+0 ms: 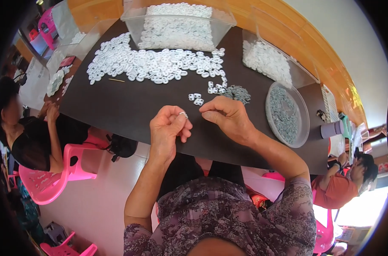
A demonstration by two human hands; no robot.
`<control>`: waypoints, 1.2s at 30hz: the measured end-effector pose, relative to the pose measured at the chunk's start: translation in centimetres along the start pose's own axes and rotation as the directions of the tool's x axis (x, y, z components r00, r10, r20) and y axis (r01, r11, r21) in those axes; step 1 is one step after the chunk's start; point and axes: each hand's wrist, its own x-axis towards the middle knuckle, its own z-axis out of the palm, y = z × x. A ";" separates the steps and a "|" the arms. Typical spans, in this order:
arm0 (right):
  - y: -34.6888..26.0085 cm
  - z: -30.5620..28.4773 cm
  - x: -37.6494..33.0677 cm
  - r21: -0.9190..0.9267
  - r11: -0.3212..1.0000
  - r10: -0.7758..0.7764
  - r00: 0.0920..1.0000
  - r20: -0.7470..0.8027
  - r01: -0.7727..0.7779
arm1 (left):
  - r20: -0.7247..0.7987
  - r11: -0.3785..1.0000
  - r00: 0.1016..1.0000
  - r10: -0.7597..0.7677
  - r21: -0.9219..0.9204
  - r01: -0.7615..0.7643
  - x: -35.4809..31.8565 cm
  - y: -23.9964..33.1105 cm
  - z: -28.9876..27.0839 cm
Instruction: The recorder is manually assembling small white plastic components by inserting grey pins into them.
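My left hand [165, 128] is raised over the near edge of the dark table, closed with a small white plastic piece [183, 114] between thumb and forefinger. Just to its right, my right hand [231, 118] is pinched, thumb against forefinger; whatever lies between the tips is too small to make out. The two hands are apart. Beyond them sit a few white two-holed pieces [197, 99] and a small heap of grey screws [238, 94], partly hidden behind my right hand. A large spread of white oval pieces [159, 64] covers the far left of the table.
At the back stands a see-through bin [132, 21] of white pieces, with another box [302, 72] at the back right. A round tray [305, 123] of grey screws lies right, beside a purple-grey cup [331, 129]. People sit left and right; a pink chair [53, 183] stands left.
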 end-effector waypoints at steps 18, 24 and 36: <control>4.9 -4.2 0.1 -0.463 0.872 -0.256 0.953 -0.158 0.158 | 0.036 0.995 0.995 0.095 0.026 -0.096 -0.6 -1.4 0.1; 5.5 -3.2 1.6 -0.622 0.735 -0.416 0.904 -0.099 0.271 | 0.041 0.995 0.995 0.086 0.040 -0.087 -0.8 -1.4 0.2; 5.1 -2.0 3.8 -0.761 0.525 -0.406 0.898 0.169 0.380 | 0.066 0.992 0.989 0.130 -0.013 -0.129 -0.8 -1.8 -0.2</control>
